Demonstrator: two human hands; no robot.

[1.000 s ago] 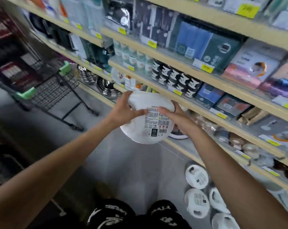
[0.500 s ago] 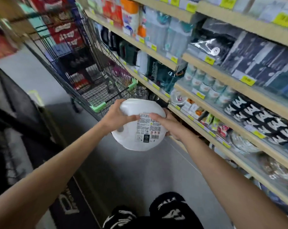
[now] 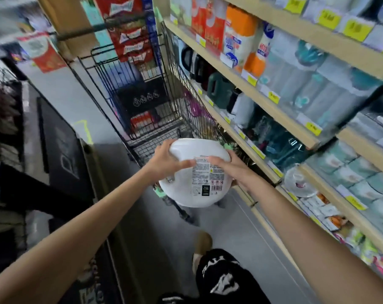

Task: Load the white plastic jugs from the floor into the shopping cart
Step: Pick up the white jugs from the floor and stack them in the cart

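White plastic jug point(image 3: 186, 194): held off the floor point(image 3: 234, 233) between both hands at centre of view, printed label point(image 3: 205, 178) facing up toward the camera. Overlaps the near rim of the shopping cart point(image 3: 111, 88), between its two green corner guards point(image 3: 160, 193); whether above the basket or just short of it, not determinable.

Left hand point(image 3: 164, 163): clamped on the jug's far-left edge, fingers point(image 3: 182, 164) curled across the top face, tips reaching the label's left margin.

Right hand point(image 3: 230, 170): gripping the far-right edge, fingers point(image 3: 214, 160) laid over the label's upper part, palm against the jug's right side.

Fingertips of the two hands near, not touching.

Cart just left of stocked shelving point(image 3: 263, 99) on the right. Shoe point(image 3: 202, 242) on the floor, nearer than the jug.
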